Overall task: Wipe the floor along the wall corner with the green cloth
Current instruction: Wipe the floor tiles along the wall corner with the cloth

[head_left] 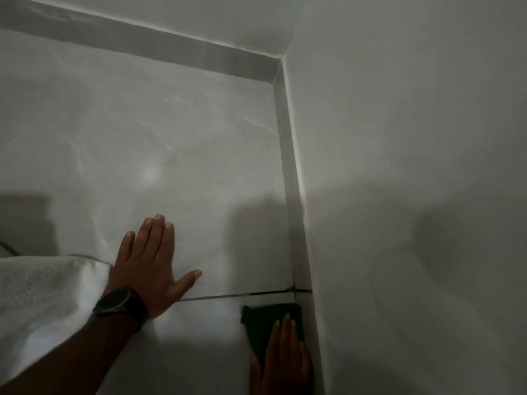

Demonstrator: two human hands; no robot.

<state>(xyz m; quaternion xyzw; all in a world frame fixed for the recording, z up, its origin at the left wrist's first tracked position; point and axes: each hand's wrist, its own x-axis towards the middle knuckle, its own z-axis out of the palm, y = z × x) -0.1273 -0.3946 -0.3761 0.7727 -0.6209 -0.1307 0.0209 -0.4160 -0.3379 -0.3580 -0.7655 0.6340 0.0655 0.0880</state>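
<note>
Lying bunched at the far left: a white towel (42,295), brushing the left wrist, close enough to be dragged into any damp patch if that arm shifts.

Bracing flat on the floor (171,124): the left hand (148,269), fingers (155,232) held together and straight, thumb splayed toward the right, a dark watch (117,305) strapped at the wrist. Carrying weight on glossy tile, so possibly sliding out if the surface is wet (hard to judge wetness in this dim light).

Running across just beyond the palm: a dark grout line (242,295), likely to be catching grit and snagging the fabric's leading edge.

Pressing down at the lower right: the right hand (285,363), fingers (286,326) extended and close together on top of the green cloth (268,317), not pinching it. Sitting on the floor just beside the skirting strip (288,172) at the base of the right wall (399,166), with most of the run toward the corner (281,64) looking not yet reached.

Risking, with only a flat press: cloth folding under or slipping free on a forward push, knuckles scraping the skirting, the seam itself being missed.
</note>
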